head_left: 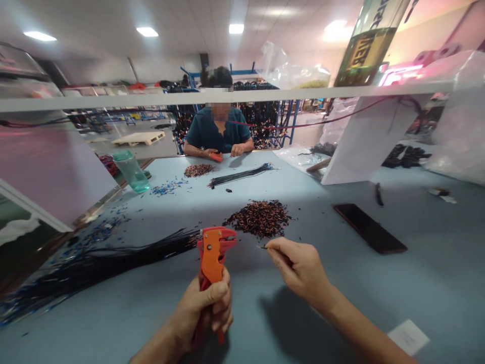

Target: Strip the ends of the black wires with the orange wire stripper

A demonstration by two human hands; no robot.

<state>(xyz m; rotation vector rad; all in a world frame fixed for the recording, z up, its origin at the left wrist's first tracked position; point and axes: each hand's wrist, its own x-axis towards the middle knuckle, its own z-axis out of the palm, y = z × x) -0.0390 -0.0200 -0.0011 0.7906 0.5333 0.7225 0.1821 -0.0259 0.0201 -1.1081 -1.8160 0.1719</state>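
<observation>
An orange and red wire stripper (212, 255) stands upright in my left hand (212, 306), which is wrapped round its handles, with the jaws pointing right. My right hand (299, 260) pinches a short dark wire (262, 247) between thumb and forefinger, to the right of the jaws and apart from them. Just beyond both hands lies a heap of small black and copper-coloured cut pieces (261, 217). Behind the stripper, a long bundle of black wires (136, 260) stretches to the left, with bare ends near the tool.
A phone (369, 227) lies to the right, near a white paper tag (408, 337). A green bottle (131, 171) and blue scraps (168, 187) are at the left. Across the table, a person (219, 129) holds another orange tool (215, 156) by more wires (242, 175). A white shelf (151, 101) spans above.
</observation>
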